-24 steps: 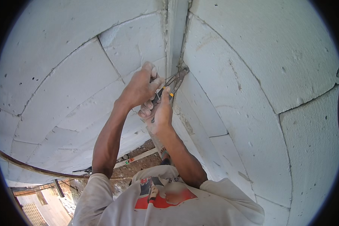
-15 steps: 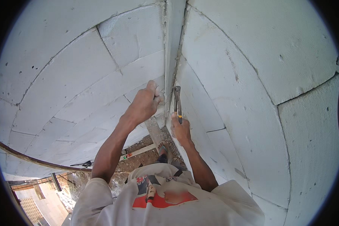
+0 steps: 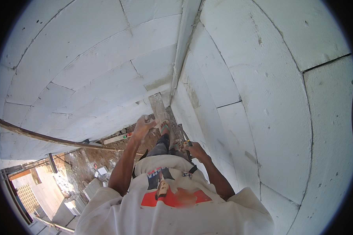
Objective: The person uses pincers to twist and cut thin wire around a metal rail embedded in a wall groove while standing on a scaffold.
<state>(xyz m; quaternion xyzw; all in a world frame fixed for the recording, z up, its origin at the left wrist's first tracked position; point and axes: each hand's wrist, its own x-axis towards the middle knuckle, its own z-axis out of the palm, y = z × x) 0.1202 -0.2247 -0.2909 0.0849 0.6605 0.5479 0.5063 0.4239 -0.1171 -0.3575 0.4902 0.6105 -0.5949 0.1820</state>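
Note:
My right hand (image 3: 197, 151) is closed around the handle of pincers (image 3: 187, 138), whose dark jaws are hard to make out against the ground and my legs. The grip is low, beside the foot of the right block wall. My left hand (image 3: 143, 126) hangs to the left of my sandalled foot (image 3: 165, 126), its fingers curled in. Whether something thin sits between those fingers is too small to tell. Just beyond the left hand, a narrow wooden plank (image 3: 157, 105) lies toward the corner.
White block walls (image 3: 106, 58) (image 3: 270, 98) meet at a corner, where a vertical strip (image 3: 185, 35) runs down. A long, curved-looking wooden bar (image 3: 39, 136) crosses at left. Below lies rubble-strewn ground (image 3: 82, 164), with stacked pale blocks (image 3: 76, 203) at lower left.
Both hands have dropped from the corner strip toward my body. The pincers have come down with my right hand. The view has tilted lower, showing more ground and my legs.

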